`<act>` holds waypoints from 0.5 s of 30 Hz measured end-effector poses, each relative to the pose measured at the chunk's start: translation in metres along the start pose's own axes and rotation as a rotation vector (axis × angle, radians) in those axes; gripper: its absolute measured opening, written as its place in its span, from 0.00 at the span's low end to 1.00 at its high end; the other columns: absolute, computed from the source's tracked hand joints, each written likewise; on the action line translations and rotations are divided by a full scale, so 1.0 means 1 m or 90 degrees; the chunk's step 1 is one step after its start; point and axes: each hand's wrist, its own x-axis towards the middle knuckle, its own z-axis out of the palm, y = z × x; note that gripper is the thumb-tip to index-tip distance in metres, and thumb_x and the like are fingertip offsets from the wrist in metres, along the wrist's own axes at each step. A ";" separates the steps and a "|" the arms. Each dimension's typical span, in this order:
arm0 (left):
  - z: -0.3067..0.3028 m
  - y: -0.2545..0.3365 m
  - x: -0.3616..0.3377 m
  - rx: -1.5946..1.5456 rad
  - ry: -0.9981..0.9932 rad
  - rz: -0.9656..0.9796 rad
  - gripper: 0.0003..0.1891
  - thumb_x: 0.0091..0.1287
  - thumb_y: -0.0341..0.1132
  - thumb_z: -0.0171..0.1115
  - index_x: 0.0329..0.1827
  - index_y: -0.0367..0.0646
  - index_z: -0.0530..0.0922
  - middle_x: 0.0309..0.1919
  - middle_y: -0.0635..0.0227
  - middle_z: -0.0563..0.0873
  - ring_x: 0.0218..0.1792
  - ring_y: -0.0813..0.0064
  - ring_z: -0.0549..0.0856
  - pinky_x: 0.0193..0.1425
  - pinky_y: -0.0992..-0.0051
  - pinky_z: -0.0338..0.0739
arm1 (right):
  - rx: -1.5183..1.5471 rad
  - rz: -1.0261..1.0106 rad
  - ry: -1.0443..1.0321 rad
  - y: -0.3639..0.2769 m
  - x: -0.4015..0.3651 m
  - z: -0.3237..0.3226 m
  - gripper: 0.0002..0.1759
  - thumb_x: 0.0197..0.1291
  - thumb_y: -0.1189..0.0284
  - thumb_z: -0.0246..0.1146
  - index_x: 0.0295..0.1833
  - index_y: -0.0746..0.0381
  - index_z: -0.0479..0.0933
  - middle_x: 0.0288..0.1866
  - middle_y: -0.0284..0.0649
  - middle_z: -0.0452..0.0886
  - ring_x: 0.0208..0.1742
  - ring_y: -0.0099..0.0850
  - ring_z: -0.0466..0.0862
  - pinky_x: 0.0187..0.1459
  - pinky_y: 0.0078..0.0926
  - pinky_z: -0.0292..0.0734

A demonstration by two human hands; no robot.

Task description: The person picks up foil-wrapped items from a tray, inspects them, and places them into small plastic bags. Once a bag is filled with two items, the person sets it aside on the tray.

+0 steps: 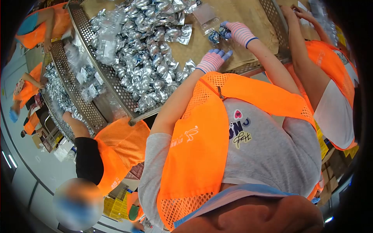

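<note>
My right hand [241,33], in a striped glove with blue fingertips, has its fingers closed on a dark blue wrapped ball [224,32] over brown paper [241,54]. A second dark blue ball [213,37] in clear wrapping lies just left of it. Nearer the table's front edge, my left hand [211,61], gloved alike, has its fingers stretched out with nothing in them. A large heap of silver-wrapped balls [151,50] lies to the left of both hands. Clear plastic packets [107,42] rest on the heap's left side.
Perforated metal rims [103,73] border the table. At the right, a co-worker's arms [301,50] reach over the neighbouring surface. A co-worker in an orange vest [120,147] stands at the left, beside another metal table [74,77] with silver packets. More people are farther left.
</note>
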 end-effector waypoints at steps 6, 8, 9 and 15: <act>-0.014 0.006 0.003 -0.034 -0.082 -0.039 0.41 0.48 0.26 0.59 0.69 0.47 0.53 0.55 0.56 0.72 0.54 0.57 0.74 0.57 0.64 0.69 | -0.114 0.002 0.098 -0.001 0.005 0.019 0.18 0.50 0.73 0.62 0.49 0.58 0.72 0.49 0.45 0.71 0.46 0.46 0.77 0.47 0.36 0.74; 0.000 0.003 0.011 -0.054 -0.060 -0.059 0.42 0.48 0.25 0.59 0.69 0.48 0.52 0.55 0.56 0.72 0.54 0.56 0.73 0.57 0.64 0.69 | -0.113 -0.024 0.084 -0.001 0.014 0.016 0.17 0.50 0.72 0.62 0.48 0.59 0.72 0.48 0.46 0.72 0.46 0.46 0.77 0.47 0.37 0.74; 0.004 0.008 0.007 -0.076 -0.048 -0.070 0.43 0.47 0.25 0.60 0.70 0.48 0.51 0.56 0.56 0.72 0.54 0.56 0.73 0.58 0.64 0.68 | -0.105 -0.039 0.066 -0.004 0.009 0.018 0.16 0.50 0.71 0.62 0.46 0.61 0.72 0.47 0.47 0.72 0.46 0.46 0.77 0.47 0.38 0.74; -0.005 0.007 0.001 -0.050 -0.081 -0.030 0.39 0.50 0.29 0.59 0.68 0.49 0.55 0.57 0.56 0.70 0.56 0.57 0.72 0.57 0.64 0.69 | -0.109 -0.028 0.074 -0.011 -0.002 0.017 0.20 0.51 0.69 0.62 0.50 0.60 0.70 0.47 0.48 0.73 0.49 0.45 0.76 0.47 0.39 0.73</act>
